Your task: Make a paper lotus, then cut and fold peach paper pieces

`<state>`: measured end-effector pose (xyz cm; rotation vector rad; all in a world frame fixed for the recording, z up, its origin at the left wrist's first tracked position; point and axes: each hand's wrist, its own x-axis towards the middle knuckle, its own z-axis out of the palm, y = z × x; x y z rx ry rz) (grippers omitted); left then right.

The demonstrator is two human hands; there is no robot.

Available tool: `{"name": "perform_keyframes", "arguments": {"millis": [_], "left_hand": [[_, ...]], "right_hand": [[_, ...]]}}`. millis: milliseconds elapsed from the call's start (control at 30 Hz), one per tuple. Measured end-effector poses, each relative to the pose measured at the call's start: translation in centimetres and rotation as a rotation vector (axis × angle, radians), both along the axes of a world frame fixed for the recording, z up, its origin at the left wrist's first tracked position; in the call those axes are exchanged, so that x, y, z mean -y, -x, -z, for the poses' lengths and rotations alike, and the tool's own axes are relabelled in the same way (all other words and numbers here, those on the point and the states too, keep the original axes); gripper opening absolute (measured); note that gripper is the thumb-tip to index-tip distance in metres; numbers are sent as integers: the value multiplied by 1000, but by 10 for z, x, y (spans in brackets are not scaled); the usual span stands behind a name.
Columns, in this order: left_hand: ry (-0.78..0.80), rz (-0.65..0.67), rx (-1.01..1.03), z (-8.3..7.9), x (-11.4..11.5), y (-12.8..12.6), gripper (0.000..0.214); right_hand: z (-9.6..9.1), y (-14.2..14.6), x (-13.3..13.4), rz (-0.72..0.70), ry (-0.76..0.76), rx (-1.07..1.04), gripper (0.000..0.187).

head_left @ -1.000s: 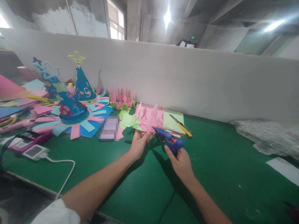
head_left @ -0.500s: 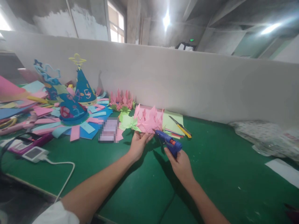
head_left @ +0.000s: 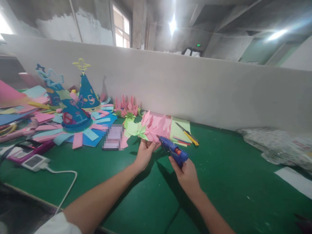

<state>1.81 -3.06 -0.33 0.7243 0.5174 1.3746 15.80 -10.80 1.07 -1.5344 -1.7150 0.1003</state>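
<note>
My left hand (head_left: 144,152) grips the lower edge of a pink folded-paper flower (head_left: 156,126) with pointed petals and a green paper leaf (head_left: 135,128) on its left side, held just above the green table (head_left: 219,182). My right hand (head_left: 186,174) is closed round a blue glue gun (head_left: 174,151) with an orange trigger. Its nozzle points up and left and touches the flower's lower right part.
Two blue paper cone hats (head_left: 79,104) stand on pink and blue paper strips at the left. Another pink paper flower (head_left: 125,104) sits by the grey partition wall. A yellow utility knife (head_left: 187,134) lies on green paper. A white adapter with cable (head_left: 36,161) lies front left; a plastic bag (head_left: 278,143) at right.
Both hands, the flower and the glue gun have stayed together. The flower has tilted slightly and the gun's nozzle sits closer against it. The view has shifted a little.
</note>
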Motion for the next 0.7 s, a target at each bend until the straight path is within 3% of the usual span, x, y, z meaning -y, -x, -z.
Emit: {"name": "perform_keyframes", "arguments": {"millis": [700], "left_hand": [[-9, 1, -11, 3, -2, 2, 46]], "right_hand": [[-2, -4, 0, 55, 15, 16, 43]]}}
